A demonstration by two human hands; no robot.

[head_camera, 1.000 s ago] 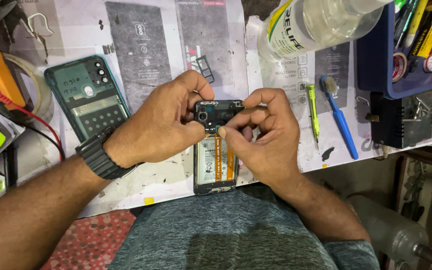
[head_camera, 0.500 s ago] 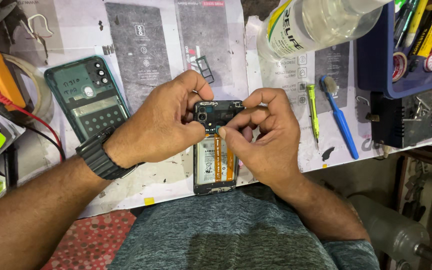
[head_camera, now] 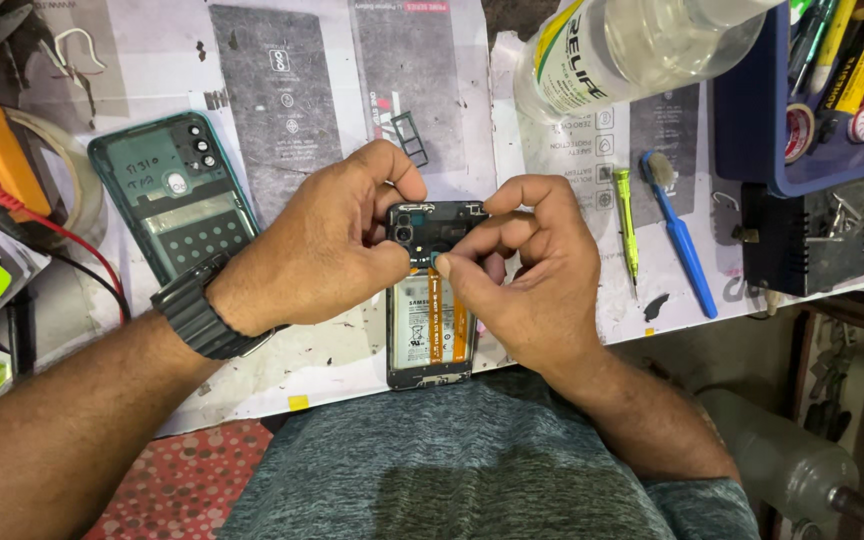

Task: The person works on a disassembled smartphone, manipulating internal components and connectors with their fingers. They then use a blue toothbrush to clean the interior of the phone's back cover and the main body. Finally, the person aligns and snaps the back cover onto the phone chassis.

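An opened phone (head_camera: 430,325) with its back cover off lies upright at the near edge of the desk (head_camera: 352,360), just above the person's grey shirt, its battery and an orange strip showing in the lower half. Over its top end sits a black camera-section cover (head_camera: 439,222), and both hands meet there.

The left hand (head_camera: 317,245) is curled, not spread: the thumb presses against the left side of the phone near the camera lenses, and the forefinger hooks over the top left corner of the black cover. A dark watch (head_camera: 197,310) sits on that wrist.

The right hand (head_camera: 532,270) is also curled, with thumb and forefinger pressed together in a pinch just below the black cover, at the top of the battery; whatever is between the fingertips is too small to make out. The other fingers bend over the phone's top right corner.

To the left lies the teal back cover (head_camera: 174,195), inner side up. To the right, well apart from the hands, lie a yellow-green screwdriver (head_camera: 627,225) and a blue brush (head_camera: 680,240), side by side. A clear bottle (head_camera: 642,45) lies on its side beyond them.
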